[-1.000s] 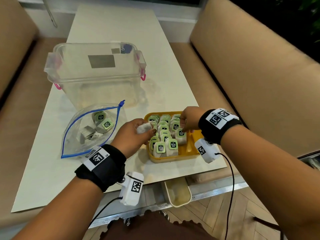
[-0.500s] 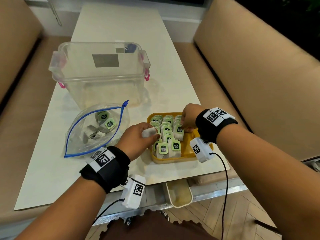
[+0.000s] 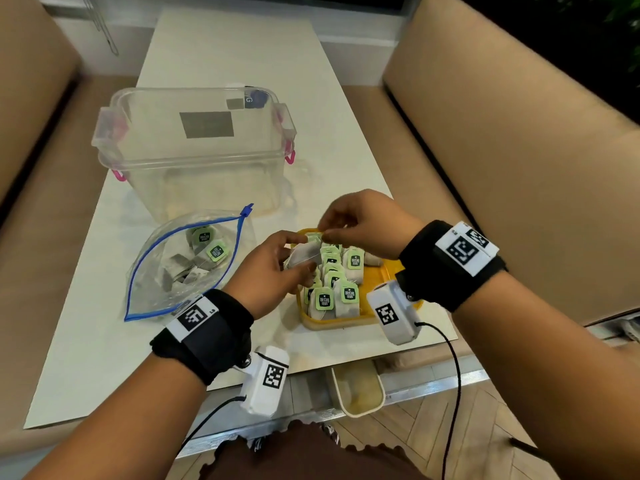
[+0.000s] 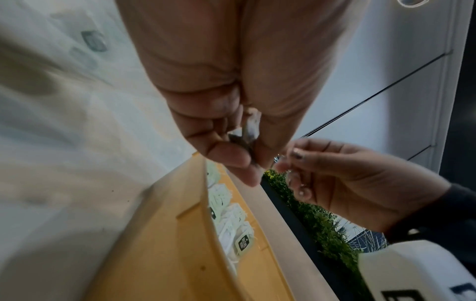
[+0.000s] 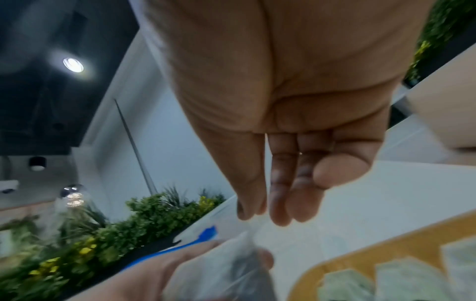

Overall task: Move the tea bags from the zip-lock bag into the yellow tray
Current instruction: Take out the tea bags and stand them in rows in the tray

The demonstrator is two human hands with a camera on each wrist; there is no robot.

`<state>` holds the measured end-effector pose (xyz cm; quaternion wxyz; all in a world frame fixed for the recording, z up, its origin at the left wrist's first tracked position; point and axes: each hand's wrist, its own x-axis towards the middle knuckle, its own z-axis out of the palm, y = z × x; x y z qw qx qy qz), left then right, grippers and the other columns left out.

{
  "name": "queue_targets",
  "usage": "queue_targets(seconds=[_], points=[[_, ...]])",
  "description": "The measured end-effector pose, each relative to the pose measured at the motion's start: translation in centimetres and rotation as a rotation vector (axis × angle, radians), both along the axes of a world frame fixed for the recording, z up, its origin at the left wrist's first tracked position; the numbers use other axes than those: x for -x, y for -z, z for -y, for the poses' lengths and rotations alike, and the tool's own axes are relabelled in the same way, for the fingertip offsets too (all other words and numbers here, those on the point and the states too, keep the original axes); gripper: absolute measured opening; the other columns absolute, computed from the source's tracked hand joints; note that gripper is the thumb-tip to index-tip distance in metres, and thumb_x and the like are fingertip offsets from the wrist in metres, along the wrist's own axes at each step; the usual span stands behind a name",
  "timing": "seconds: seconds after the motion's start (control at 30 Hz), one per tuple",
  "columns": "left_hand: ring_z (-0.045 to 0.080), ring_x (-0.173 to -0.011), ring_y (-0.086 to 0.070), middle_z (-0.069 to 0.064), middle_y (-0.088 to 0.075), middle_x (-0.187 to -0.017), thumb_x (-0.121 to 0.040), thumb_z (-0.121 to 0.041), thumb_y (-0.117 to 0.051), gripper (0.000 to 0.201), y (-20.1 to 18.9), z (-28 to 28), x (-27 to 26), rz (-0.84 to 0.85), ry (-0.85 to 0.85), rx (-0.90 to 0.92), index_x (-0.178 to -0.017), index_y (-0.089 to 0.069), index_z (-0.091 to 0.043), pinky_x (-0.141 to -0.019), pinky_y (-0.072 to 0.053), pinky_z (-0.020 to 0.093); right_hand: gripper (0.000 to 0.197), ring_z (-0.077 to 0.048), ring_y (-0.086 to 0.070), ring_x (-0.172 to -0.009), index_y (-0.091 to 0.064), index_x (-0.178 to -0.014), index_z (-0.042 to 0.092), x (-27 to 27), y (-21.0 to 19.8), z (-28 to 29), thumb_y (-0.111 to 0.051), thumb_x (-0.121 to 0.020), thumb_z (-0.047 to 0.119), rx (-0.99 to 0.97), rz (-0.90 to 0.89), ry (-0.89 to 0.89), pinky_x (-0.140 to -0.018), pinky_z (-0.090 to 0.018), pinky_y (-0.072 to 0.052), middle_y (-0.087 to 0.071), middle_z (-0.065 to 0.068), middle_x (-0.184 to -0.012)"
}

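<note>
My left hand [image 3: 298, 261] grips a grey tea bag [image 3: 303, 254] just over the left edge of the yellow tray [image 3: 391, 271]. At the tray's far left corner, my right hand [image 3: 323, 230] pinches that bag's green tag [image 3: 314, 234]. Several tea bags [image 3: 341, 271] with green tags stand in rows in the tray. The open zip-lock bag [image 3: 152, 271] lies left of the tray with several tea bags [image 3: 204, 251] inside. In the left wrist view the bag [image 4: 248, 128] sits between thumb and fingers. The right wrist view shows the same bag [image 5: 226, 264] below my fingertips [image 5: 249, 205].
A clear plastic box [image 3: 194, 150] with pink latches stands behind the zip-lock bag. The white table [image 3: 86, 341] ends close to my body, and a cream container [image 3: 356, 389] hangs below its edge. Tan sofas flank both sides.
My right hand left the tea bags in the tray and moved left to pinch the tag of the bag in my left hand. My left hand lifted that bag slightly over the tray's edge.
</note>
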<state>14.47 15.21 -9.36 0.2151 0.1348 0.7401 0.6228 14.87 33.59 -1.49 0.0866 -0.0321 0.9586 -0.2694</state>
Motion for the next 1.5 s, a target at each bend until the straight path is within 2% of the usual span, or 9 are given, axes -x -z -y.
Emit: queue_targets(seconds=[0.1, 0.23, 0.37, 0.47, 0.73, 1.0, 1.23, 1.43, 1.5], points=[[0.016, -0.063, -0.069, 0.004, -0.068, -0.087, -0.087, -0.009, -0.066, 0.028, -0.4, -0.1, 0.2, -0.042, 0.012, 0.003, -0.112, -0.054, -0.012, -0.049, -0.046, 0.019, 0.017, 0.002, -0.053, -0.066, -0.070, -0.098, 0.026, -0.7, -0.3, 1.5, -0.071, -0.081, 0.022, 0.037, 0.001, -0.078, -0.058, -0.003, -0.038, -0.064, 0.011, -0.088], [0.008, -0.056, -0.061, 0.001, -0.065, -0.075, -0.087, -0.008, -0.066, 0.013, -0.8, -0.2, 0.1, -0.124, 0.053, 0.012, -0.097, -0.059, -0.011, -0.048, -0.041, 0.011, 0.013, -0.010, -0.057, -0.076, -0.071, -0.094, 0.023, -1.0, 0.1, 1.6, -0.070, -0.082, 0.021, 0.000, -0.014, -0.097, -0.065, -0.015, -0.042, -0.063, 0.007, -0.093], [0.010, -0.061, -0.059, 0.000, -0.063, -0.070, -0.086, -0.026, -0.067, 0.014, -0.4, 0.0, 0.3, -0.163, 0.034, 0.001, -0.095, -0.061, -0.017, -0.056, -0.045, 0.023, 0.004, -0.005, -0.055, -0.066, -0.068, -0.087, 0.017, -0.7, 0.8, 0.5, -0.066, -0.084, 0.016, 0.077, -0.056, -0.025, -0.061, -0.011, -0.041, -0.062, 0.012, -0.075], [0.016, -0.066, -0.059, 0.006, -0.063, -0.074, -0.092, -0.025, -0.059, 0.005, -0.4, 0.0, 0.3, -0.199, 0.002, 0.019, -0.088, -0.058, -0.024, -0.060, -0.046, 0.029, 0.005, -0.011, -0.062, -0.062, -0.065, -0.088, 0.013, -0.7, 1.6, -0.7, -0.062, -0.088, 0.009, 0.265, -0.050, 0.079, -0.059, -0.020, -0.047, -0.066, 0.001, -0.071], [0.004, -0.060, -0.047, -0.016, -0.055, -0.062, -0.099, -0.009, -0.044, 0.045, -2.9, 0.1, -0.2, -0.253, 0.091, -0.068, -0.131, -0.048, -0.041, -0.058, -0.042, 0.017, 0.008, -0.011, -0.062, -0.063, -0.061, -0.093, 0.011, -1.2, 2.1, -1.0, -0.054, -0.094, 0.007, 0.533, 0.102, 0.071, -0.057, -0.024, -0.047, -0.066, -0.006, -0.076], [0.007, -0.059, -0.050, -0.021, -0.060, -0.073, -0.097, -0.011, -0.049, 0.017, -2.8, -0.2, 0.1, -0.342, 0.064, 0.012, -0.097, -0.061, -0.023, -0.058, -0.042, 0.020, 0.014, -0.006, -0.063, -0.061, -0.064, -0.103, 0.005, -1.6, 2.2, -0.4, -0.060, -0.092, 0.011, 0.491, 0.075, 0.110, -0.055, -0.018, -0.048, -0.068, -0.004, -0.079], [-0.001, -0.062, -0.054, -0.008, -0.066, -0.085, -0.096, -0.011, -0.050, 0.017, -2.9, -0.5, 0.6, -0.338, -0.016, 0.035, -0.093, -0.061, -0.024, -0.062, -0.043, 0.024, 0.021, -0.008, -0.062, -0.075, -0.071, -0.097, 0.016, -2.3, 1.8, 0.2, -0.075, -0.080, 0.026, 0.328, -0.067, 0.038, -0.062, -0.010, -0.045, -0.070, 0.006, -0.085], [0.003, -0.060, -0.053, -0.001, -0.064, -0.083, -0.096, -0.014, -0.051, 0.028, -3.2, -0.3, 0.2, -0.317, -0.012, 0.011, -0.117, -0.051, -0.033, -0.062, -0.043, 0.020, 0.012, -0.018, -0.068, -0.071, -0.070, -0.090, 0.011, -2.4, 2.3, -0.1, -0.069, -0.086, 0.022, 0.365, -0.099, 0.108, -0.068, -0.034, -0.056, -0.073, -0.002, -0.077], [0.019, -0.075, -0.057, 0.011, -0.063, -0.091, -0.094, -0.023, -0.056, 0.032, -2.8, -0.3, 0.5, -0.310, -0.084, 0.036, -0.120, -0.046, -0.038, -0.070, -0.045, 0.028, 0.005, -0.020, -0.070, -0.070, -0.066, -0.090, 0.006, -2.3, 2.5, -0.4, -0.066, -0.087, 0.010, 0.502, -0.085, 0.172, -0.068, -0.036, -0.058, -0.073, -0.010, -0.082]])
